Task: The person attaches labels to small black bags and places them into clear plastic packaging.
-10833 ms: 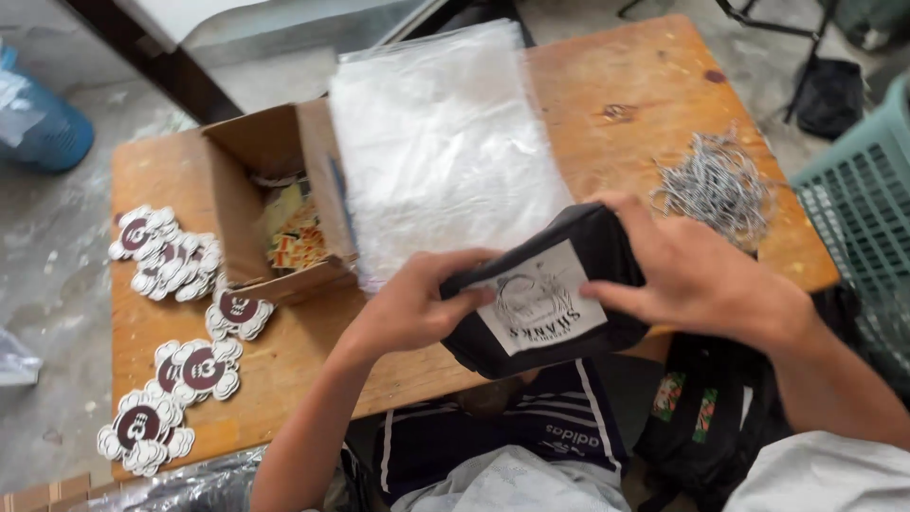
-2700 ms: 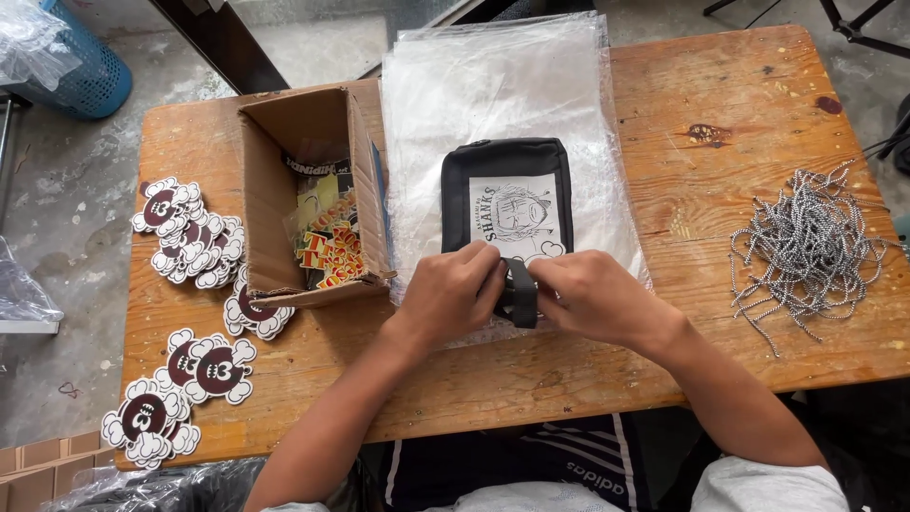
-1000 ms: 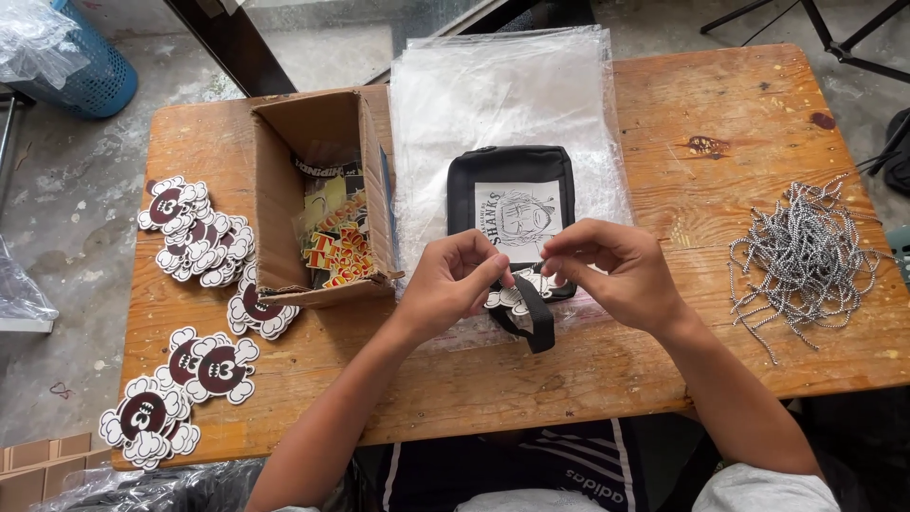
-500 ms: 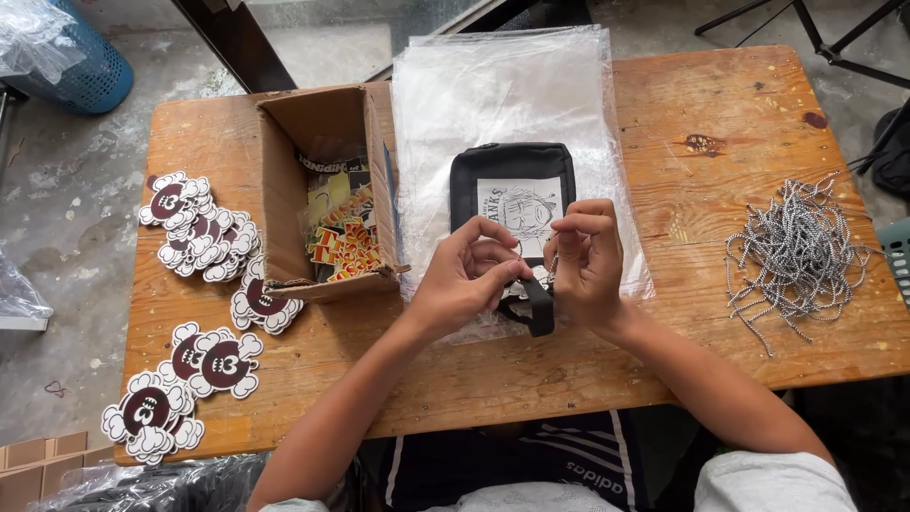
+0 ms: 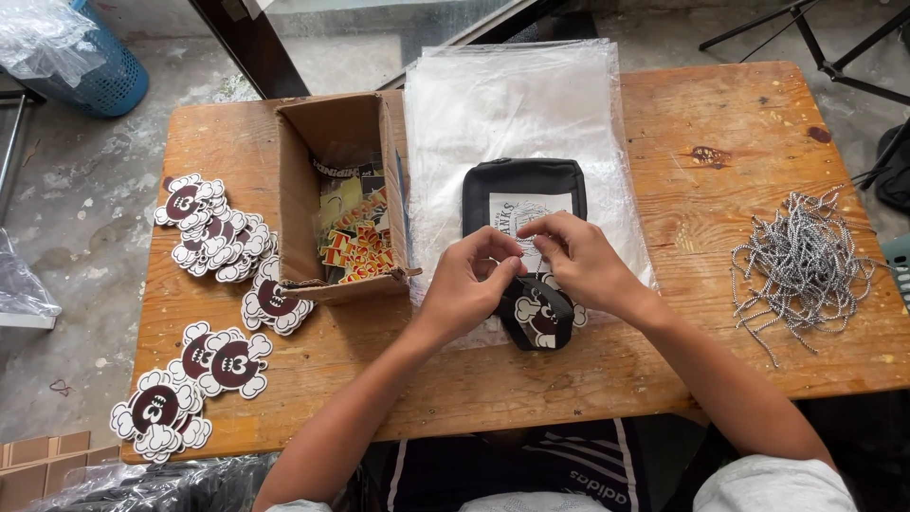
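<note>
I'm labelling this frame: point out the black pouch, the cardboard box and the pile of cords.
black pouch (image 5: pixel 524 178): head view, top edge.
cardboard box (image 5: pixel 298 194): head view, left wall.
pile of cords (image 5: pixel 801 261): head view, middle of heap.

Both hands meet over a black pouch (image 5: pixel 524 185) lying on a stack of clear plastic bags (image 5: pixel 517 104) — the left hand (image 5: pixel 471 282) and right hand (image 5: pixel 578 261) pinch something small above a skull-shaped tag (image 5: pixel 533 316) at the pouch's strap. An open cardboard box (image 5: pixel 332 142) of stickers stands just left; a heap of grey cords (image 5: pixel 804 261) lies well to the right on the wooden table (image 5: pixel 739 114).
</note>
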